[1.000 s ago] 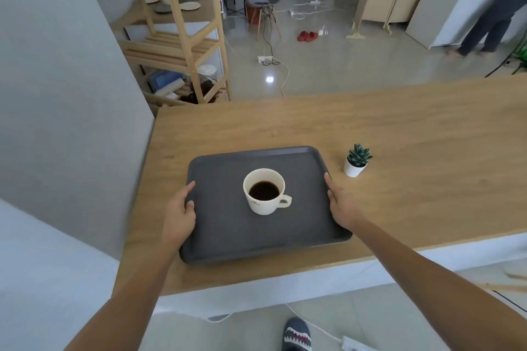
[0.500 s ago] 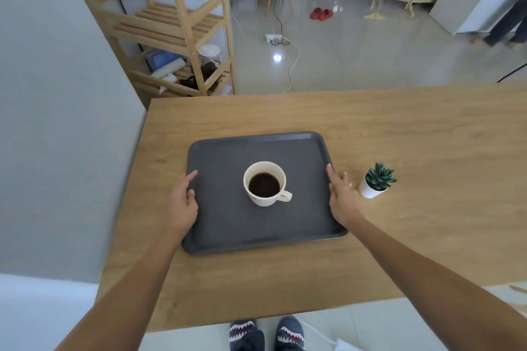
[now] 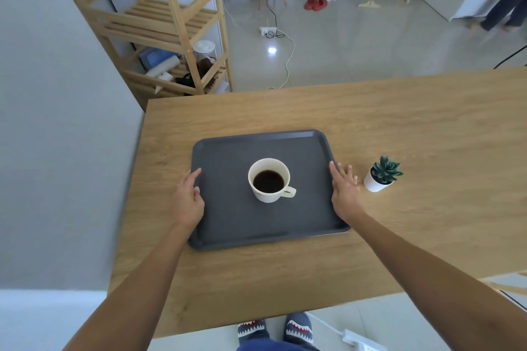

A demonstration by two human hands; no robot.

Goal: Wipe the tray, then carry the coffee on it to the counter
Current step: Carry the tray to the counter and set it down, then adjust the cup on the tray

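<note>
A dark grey tray (image 3: 308, 151) lies flat on the wooden counter (image 3: 399, 111). At its middle stands a white cup of black coffee (image 3: 269, 179), upright, with its handle pointing right. My left hand (image 3: 188, 199) lies against the tray's left rim, thumb touching the edge and fingers loose. My right hand (image 3: 343, 192) is at the tray's right rim, with its fingers spread flat on the counter. Neither hand touches the cup.
A small succulent in a white pot (image 3: 380, 175) stands on the counter just right of my right hand. A grey wall (image 3: 62, 122) bounds the counter's left end. Beyond the counter are a wooden shelf rack (image 3: 171, 25), floor cables and a person's legs (image 3: 504, 16).
The view has tilted down and come closer over the counter. The tray sits farther from the plant than a second ago. My right hand's fingers have spread out beside the rim.
</note>
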